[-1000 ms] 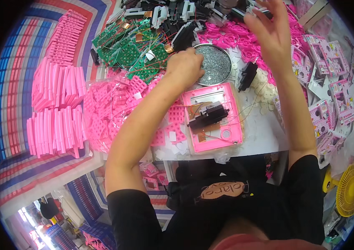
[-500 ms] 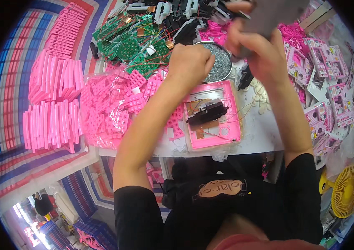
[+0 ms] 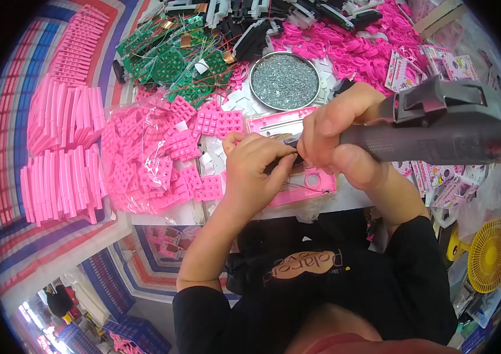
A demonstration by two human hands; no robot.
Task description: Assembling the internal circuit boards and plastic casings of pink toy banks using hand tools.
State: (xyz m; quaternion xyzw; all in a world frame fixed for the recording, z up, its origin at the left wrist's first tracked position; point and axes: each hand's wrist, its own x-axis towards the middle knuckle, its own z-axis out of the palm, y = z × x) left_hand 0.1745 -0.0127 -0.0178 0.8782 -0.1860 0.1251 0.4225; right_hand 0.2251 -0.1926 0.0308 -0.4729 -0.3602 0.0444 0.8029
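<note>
My right hand (image 3: 345, 133) grips a dark grey electric screwdriver (image 3: 439, 138), which lies nearly level with its front end toward my left hand. At that front end, the thumb and forefinger of my left hand (image 3: 253, 171) are pinched together; what is between them is too small or hidden to name. Below both hands lies a pink plastic housing (image 3: 289, 197) on the table's near edge. A black plastic module in the housing is mostly covered by my fingers. Behind the housing stands a round metal dish (image 3: 319, 76) full of small silvery screws (image 3: 285, 81).
Pink button pads (image 3: 221, 123) and a clear bag of them (image 3: 138, 159) lie left. Pink panels (image 3: 61, 183) stand stacked farther left. Wired green circuit boards (image 3: 168, 68), black modules (image 3: 253, 38) and pink rings (image 3: 345, 50) are heaped behind. A yellow fan (image 3: 490, 256) is at the lower right.
My right hand has brought the screwdriver down and nearer, over the housing. My left hand has come from beside the screw dish to the housing. The view has shifted slightly.
</note>
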